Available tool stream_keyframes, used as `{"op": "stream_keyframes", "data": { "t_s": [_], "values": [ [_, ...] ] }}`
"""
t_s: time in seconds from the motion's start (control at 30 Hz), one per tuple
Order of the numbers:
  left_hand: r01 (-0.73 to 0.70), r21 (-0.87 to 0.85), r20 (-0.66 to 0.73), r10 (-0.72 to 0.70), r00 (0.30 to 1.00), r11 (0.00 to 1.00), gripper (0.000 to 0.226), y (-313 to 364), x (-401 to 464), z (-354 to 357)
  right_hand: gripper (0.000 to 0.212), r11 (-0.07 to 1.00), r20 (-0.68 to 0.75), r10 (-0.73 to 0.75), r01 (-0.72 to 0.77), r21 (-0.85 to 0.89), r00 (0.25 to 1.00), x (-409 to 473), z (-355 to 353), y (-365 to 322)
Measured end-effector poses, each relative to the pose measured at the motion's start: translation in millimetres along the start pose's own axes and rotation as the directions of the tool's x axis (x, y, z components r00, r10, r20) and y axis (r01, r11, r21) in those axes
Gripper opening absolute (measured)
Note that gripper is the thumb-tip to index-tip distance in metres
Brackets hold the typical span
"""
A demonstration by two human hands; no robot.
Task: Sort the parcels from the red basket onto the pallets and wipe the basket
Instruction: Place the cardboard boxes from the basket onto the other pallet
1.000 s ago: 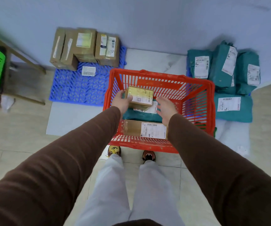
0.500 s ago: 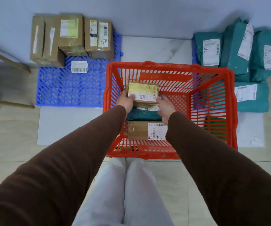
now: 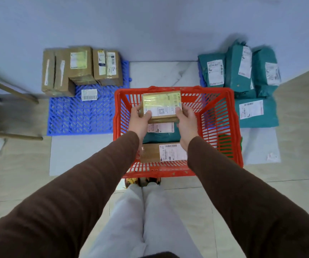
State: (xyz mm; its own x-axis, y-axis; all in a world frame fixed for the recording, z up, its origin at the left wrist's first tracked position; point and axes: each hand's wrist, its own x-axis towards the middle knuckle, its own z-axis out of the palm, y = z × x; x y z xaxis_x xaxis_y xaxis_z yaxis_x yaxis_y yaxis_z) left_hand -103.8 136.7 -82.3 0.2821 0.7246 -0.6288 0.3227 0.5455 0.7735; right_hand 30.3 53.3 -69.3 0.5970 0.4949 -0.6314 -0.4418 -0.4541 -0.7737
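At nine o'clock from the red basket (image 3: 222, 108) lies one blue pallet (image 3: 79, 116), a flat plastic lattice, with a loose white barcode label (image 3: 89, 94) lying on it. Along its far edge stand cardboard boxes (image 3: 81, 68); you can make out about four, square-cornered, brown, taped, each bearing a paper label, though where two of them meet on the left is hard to tell.

Your left hand (image 3: 140, 121) grips the left end of one small cardboard parcel (image 3: 161, 106), thumb on top. This parcel is rectangular, wrapped in glossy clear tape with a yellowish sheen, and carries a white label with a square code. It sits between your two hands, raised above the basket's far half. Your right hand (image 3: 186, 121) clasps its right end, fingers curled around the edge.

Beneath, inside the basket, two parcels remain: one soft teal bag (image 3: 161, 135) with a white label at the middle, and one flat cardboard box (image 3: 164, 152) at six o'clock against the near wall. The basket is a single rigid plastic tub with slotted walls.

At three o'clock from the basket, four teal poly bags (image 3: 243, 71) rest on a second pallet whose blue edge (image 3: 199, 75) barely shows; three lean upright, one lies flat in front.
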Motion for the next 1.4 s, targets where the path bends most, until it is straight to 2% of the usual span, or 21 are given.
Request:
{"op": "stream_keyframes", "data": {
  "t_s": [0.1, 0.2, 0.37, 0.47, 0.6, 0.7, 0.87, 1.1, 1.4],
  "values": [
    [-0.065, -0.07, 0.007, 0.065, 0.998, 0.995, 0.043, 33.9, -16.1, -2.5, 0.022, 0.996, -0.007, -0.09, 0.09, 0.014, 0.996, -18.2, 5.4, -35.6],
    [-0.104, -0.134, -0.012, 0.103, 0.995, 0.985, 0.049, 59.0, -24.5, -15.6, 0.021, 0.989, 0.011, -0.142, 0.141, 0.031, 0.99, -29.6, 21.5, -58.0],
    [-0.12, -0.178, -0.045, 0.114, 0.993, 0.977, 0.053, 74.6, -28.6, -72.2, 0.022, 0.984, 0.058, -0.178, 0.176, 0.028, 0.982, -52.0, 74.8, -72.1],
    [-0.133, -0.148, -0.078, 0.123, 0.989, 0.98, 0.054, 72.8, -24.4, -115.7, 0.026, 0.981, 0.08, -0.19, 0.187, 0.042, 0.978, -60.9, 114.9, -67.6],
    [-0.118, -0.147, -0.081, 0.107, 0.991, 0.982, 0.054, 57.5, -11.4, -193.4, 0.031, 0.987, 0.103, -0.16, 0.158, 0.029, 0.982, -79.2, 185.9, -46.2],
    [-0.089, -0.144, -0.054, 0.082, 0.995, 0.986, 0.057, 42.6, -1.0, -251.1, 0.023, 0.993, 0.122, -0.122, 0.121, 0.016, 0.985, -91.8, 237.6, -24.0],
    [-0.044, -0.121, -0.042, 0.039, 0.998, 0.992, 0.056, 21.6, 16.2, -324.4, 0.038, 0.994, 0.135, -0.08, 0.089, -0.056, 0.988, -99.8, 304.8, 9.5],
    [0.039, -0.047, -0.094, -0.043, 0.995, 0.998, 0.055, 2.9, 54.5, -373.2, 0.04, 0.985, 0.168, -0.001, 0.03, -0.168, 0.986, -69.8, 355.4, 45.6],
    [0.116, 0.015, -0.13, -0.113, 0.985, 0.993, 0.07, -47.5, 139.9, -410.7, 0.043, 0.97, 0.222, 0.083, -0.028, -0.24, 0.971, -13.2, 399.7, 77.2]
  ]
}}
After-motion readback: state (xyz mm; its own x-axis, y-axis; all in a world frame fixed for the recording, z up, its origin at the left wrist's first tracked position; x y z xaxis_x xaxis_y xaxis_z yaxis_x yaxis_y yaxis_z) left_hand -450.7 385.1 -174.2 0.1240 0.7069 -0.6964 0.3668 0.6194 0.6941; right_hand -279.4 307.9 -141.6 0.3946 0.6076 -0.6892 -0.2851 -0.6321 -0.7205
